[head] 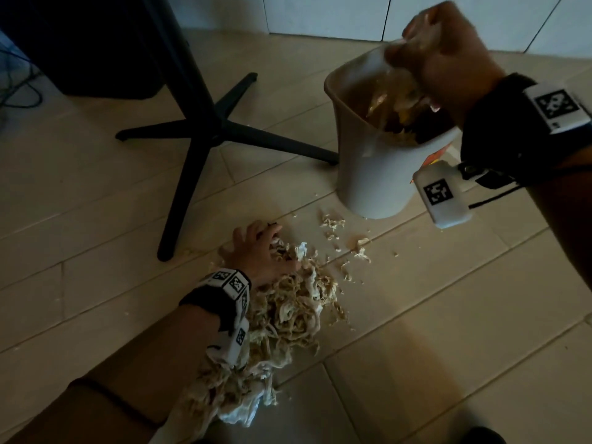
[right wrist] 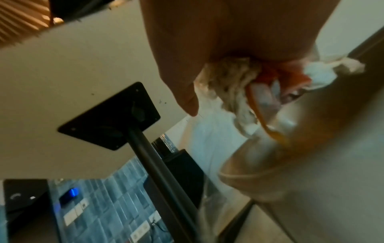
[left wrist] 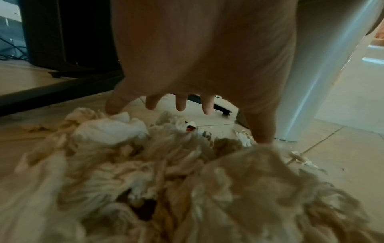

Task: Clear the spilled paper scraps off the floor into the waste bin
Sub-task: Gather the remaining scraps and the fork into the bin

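Right hand (head: pixel 448 56) is clutching paper scraps (right wrist: pixel 230 82) over the waste bin (head: pixel 371 174); left hand (head: pixel 256 251), fingers (left wrist: pixel 180 103) released, is resting on the floor pile (head: pixel 288 315).

You are looking down at a floor of pale beige rectangular tiles (head: pixel 448 315) with thin grout lines. Take the white plastic waste bin (head: pixel 374 184) as your landmark; it stands upright on the tiles. Just in front of the bin lie small loose bits of cream shredded paper (head: pixel 333 224). Farther in front of the bin and off to its left, a large heap of tangled cream and white paper scraps (head: pixel 288 318) covers the tiles. To the bin's left stands a black metal table base (head: pixel 221 126) with four spreading feet; one foot ends right beside the bin's lower left wall.
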{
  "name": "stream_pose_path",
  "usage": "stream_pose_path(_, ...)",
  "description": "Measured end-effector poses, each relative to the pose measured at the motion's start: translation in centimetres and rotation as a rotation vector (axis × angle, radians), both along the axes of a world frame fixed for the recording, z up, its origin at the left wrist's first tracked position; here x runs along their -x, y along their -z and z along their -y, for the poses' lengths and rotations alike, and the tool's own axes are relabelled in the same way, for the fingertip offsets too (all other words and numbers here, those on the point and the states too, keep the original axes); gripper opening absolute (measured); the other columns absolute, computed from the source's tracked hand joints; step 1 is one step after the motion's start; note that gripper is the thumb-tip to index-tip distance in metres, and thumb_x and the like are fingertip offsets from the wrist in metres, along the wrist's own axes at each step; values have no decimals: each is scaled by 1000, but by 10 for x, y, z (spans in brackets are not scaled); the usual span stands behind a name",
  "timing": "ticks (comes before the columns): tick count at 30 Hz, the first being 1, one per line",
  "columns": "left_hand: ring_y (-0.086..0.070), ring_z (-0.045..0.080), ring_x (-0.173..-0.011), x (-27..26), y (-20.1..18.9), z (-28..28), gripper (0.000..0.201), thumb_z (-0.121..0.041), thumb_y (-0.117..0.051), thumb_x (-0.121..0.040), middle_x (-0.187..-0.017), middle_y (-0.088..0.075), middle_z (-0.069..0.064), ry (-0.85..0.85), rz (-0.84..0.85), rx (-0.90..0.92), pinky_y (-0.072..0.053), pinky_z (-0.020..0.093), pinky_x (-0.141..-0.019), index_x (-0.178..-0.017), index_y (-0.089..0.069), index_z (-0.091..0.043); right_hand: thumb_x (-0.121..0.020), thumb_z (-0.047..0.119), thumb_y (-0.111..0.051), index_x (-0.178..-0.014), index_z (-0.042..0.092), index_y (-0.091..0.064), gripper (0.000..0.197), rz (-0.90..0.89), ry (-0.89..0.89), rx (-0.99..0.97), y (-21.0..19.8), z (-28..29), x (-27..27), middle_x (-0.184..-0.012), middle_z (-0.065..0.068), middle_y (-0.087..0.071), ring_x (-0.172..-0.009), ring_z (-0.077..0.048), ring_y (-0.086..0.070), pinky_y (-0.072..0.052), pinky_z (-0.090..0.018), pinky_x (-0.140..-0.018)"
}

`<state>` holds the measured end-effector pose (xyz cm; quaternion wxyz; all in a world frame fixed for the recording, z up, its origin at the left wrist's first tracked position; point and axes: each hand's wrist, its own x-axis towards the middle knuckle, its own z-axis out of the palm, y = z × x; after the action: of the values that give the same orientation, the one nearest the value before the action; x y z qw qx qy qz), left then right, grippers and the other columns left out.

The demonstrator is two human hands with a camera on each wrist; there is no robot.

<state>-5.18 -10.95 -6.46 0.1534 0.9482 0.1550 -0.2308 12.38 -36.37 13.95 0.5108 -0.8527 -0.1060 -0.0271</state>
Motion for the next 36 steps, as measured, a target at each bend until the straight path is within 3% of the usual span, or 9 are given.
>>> stream_pose_path(3,7,36,-150,0,4,-3,114,-88,-62,-54,-162,14,-16,25,-109,62,-17,70,-111,-143,3,-60,-85,49,-63,-126,26,-48,49,-54,-12,193,9,-1,-4,-139,-10,-42,-120,-30,-52,-55,-43,-89)
stream_pose_path(7,6,38,-150,-4,15,5,117,-94,-57,-48,-163,16,-12,89,-154,79,-22,66,-113,-140,9,-64,-66,68,-62,-136,27,-48,82,-144,-98,366,14,-2,2,-150,-10,-32,-129,-34,-44,-46,-50,-103)
stream_pose_path(11,14,39,-149,-3,20,22,113,-97,-51,-50,-163,19,-11,181,-188,52,-13,66,-115,-141,7,-64,-81,57,-65,-145,34,-38,73,-122,-107,511,18,-1,7,-156,-8,-23,-138,-38,-34,-35,-53,-112)
stream_pose_path(14,12,41,-149,3,25,34,103,-90,-54,-61,-163,16,-8,235,-185,30,-11,66,-116,-145,-3,-59,-87,54,-61,-150,28,-33,73,-43,-122,548,16,-1,14,-158,-10,-19,-140,-37,-31,-33,-48,-115)
stream_pose_path(21,-29,35,-136,17,26,50,54,-48,-62,-87,-155,-22,5,376,85,-12,-37,47,-108,-136,-46,-31,-91,50,-58,-147,24,-38,65,51,-90,622,13,3,36,-152,-13,-34,-135,-35,-39,-34,-44,-108)
stream_pose_path(27,-40,28,-135,14,20,48,48,-19,-55,-90,-150,-36,6,304,129,160,-37,37,-110,-136,-47,-11,-93,38,-53,-129,16,-58,42,358,-86,382,19,-3,78,-134,-13,-51,-121,-31,-50,-41,-35,-96)
stream_pose_path(31,-57,25,-112,13,6,45,38,-12,-56,-88,-128,-56,7,211,336,262,-41,26,-91,-126,-55,-8,-96,21,-52,-111,10,-66,23,517,-155,189,29,-13,120,-114,-12,-61,-103,-26,-58,-45,-32,-83)
stream_pose_path(34,-61,24,-106,10,-6,47,39,-8,-57,-86,-121,-62,9,156,483,315,-45,25,-89,-125,-58,-7,-98,21,-51,-110,17,-65,19,366,-237,62,47,-20,143,-110,-3,-62,-92,-16,-61,-53,-32,-78)
stream_pose_path(36,-61,21,-101,7,-16,50,38,-5,-56,-84,-115,-64,8,149,584,353,-51,30,-88,-121,-60,-8,-99,30,-52,-112,28,-61,16,167,-268,23,63,-25,152,-113,2,-59,-97,-11,-59,-54,-33,-82)
